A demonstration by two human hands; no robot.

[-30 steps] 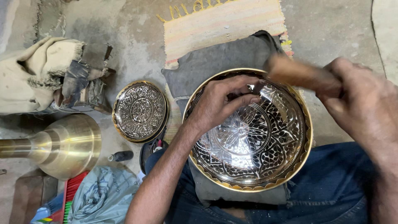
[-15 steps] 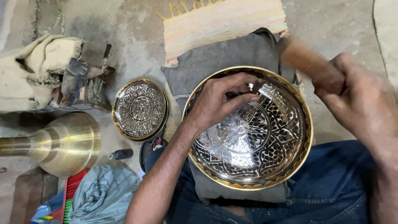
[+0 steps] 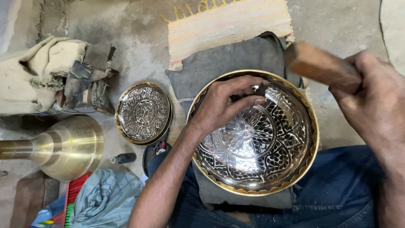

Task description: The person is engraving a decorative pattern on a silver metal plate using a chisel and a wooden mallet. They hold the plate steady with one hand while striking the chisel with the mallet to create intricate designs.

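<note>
My left hand (image 3: 223, 103) rests inside the big engraved brass bowl (image 3: 253, 135), fingers pinched around a small tool whose tip I cannot make out, pressed near the far rim. The bowl sits on a dark cloth (image 3: 223, 63) across my lap. My right hand (image 3: 375, 101) is clenched around a wooden mallet (image 3: 320, 65). Since a second ago the mallet has swung up and back down: it dropped from its raised spot and now hangs just beside the left fingers, not touching. So I judge a blow is about to land, and the engraving goes on.
</note>
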